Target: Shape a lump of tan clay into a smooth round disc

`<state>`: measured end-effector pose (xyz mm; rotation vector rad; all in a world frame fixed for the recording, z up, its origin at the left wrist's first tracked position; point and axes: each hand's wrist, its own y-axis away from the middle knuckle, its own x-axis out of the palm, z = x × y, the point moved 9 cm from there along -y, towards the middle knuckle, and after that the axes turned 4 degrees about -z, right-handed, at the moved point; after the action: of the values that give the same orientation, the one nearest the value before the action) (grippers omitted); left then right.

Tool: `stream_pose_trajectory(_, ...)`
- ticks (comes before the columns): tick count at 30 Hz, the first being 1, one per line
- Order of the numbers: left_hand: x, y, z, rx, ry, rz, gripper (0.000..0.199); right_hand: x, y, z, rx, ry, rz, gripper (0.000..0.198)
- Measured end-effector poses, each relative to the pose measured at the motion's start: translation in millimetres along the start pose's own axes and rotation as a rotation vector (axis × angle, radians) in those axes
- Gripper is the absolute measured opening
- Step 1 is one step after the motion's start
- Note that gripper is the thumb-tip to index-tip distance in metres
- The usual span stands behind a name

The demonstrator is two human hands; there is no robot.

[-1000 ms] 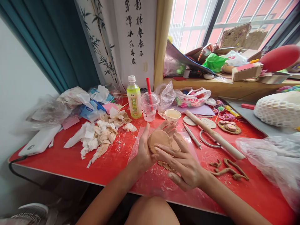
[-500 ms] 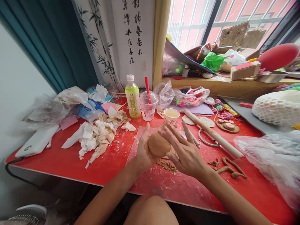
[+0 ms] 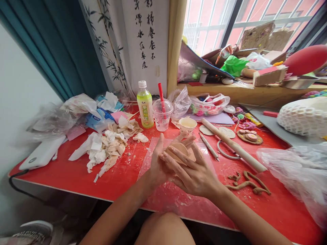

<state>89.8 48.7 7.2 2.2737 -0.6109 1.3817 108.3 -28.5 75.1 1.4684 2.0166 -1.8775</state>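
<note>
A smooth, rounded brown lump of clay [image 3: 182,147] is between my hands, above a clear plastic sheet [image 3: 173,204] on the red table. My left hand [image 3: 156,165] cradles the lump from the left side, palm turned inward. Across its top and near side lie the outstretched, slightly spread fingers of my right hand [image 3: 198,175], touching it. Part of the clay is hidden behind those fingers. Curved strips of brown clay [image 3: 249,184] lie to the right of my right hand.
Beyond my hands stand a paper cup [image 3: 187,126], a plastic cup with a red straw [image 3: 162,115] and a drink bottle [image 3: 144,105]. A rolling pin [image 3: 233,144], a pointed tool [image 3: 208,147] and a ring [image 3: 228,153] lie right. Crumpled tissues [image 3: 109,146] are piled left.
My right hand has moved left and closer onto the clay, its fingers now crossing it. The clay crumbs below are now hidden by my hands. The view has shifted slightly.
</note>
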Motion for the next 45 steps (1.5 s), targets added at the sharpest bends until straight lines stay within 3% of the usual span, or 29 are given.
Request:
stream_pose_trajectory(3, 12.0, 2.7, -1.7, 0.037, -0.006, 0.102, 0.062, 0.3, -0.2, -5.4, 0.041, 0.032, 0.006, 0.05)
stream_pose_trajectory(9, 22.3, 7.7, 0.5, 0.031, -0.041, 0.146, 0.062, 4.0, 3.4, -16.6, 0.144, 0.008, 0.035, 0.062)
stream_pose_trajectory(21, 18.3, 7.6, -5.1, 0.02, -0.076, 0.147, 0.07, 1.5, 9.5, -34.1, 0.26, 0.021, 0.021, 0.064)
stream_pose_trajectory(26, 7.2, 7.7, -9.1, 0.03, -0.088, 0.053, 0.069, 0.7, 11.5, -38.0, 0.301, 0.012, 0.013, 0.059)
stream_pose_trajectory(31, 3.2, 8.7, -26.6, 0.182, -0.075, -0.021, 0.063, 4.2, 14.0, -38.1, 0.311, 0.011, 0.028, 0.06)
stream_pose_trajectory(39, 7.3, 16.8, -52.3, 0.402, -0.045, -0.034, 0.059, 9.9, 18.4, -28.7, 0.263, -0.016, 0.056, 0.065)
stream_pose_trajectory(45, -2.1, 20.0, -65.7, 0.519, -0.025, -0.078, 0.055, 15.0, 15.2, 0.2, 0.107, -0.166, 0.085, 0.064)
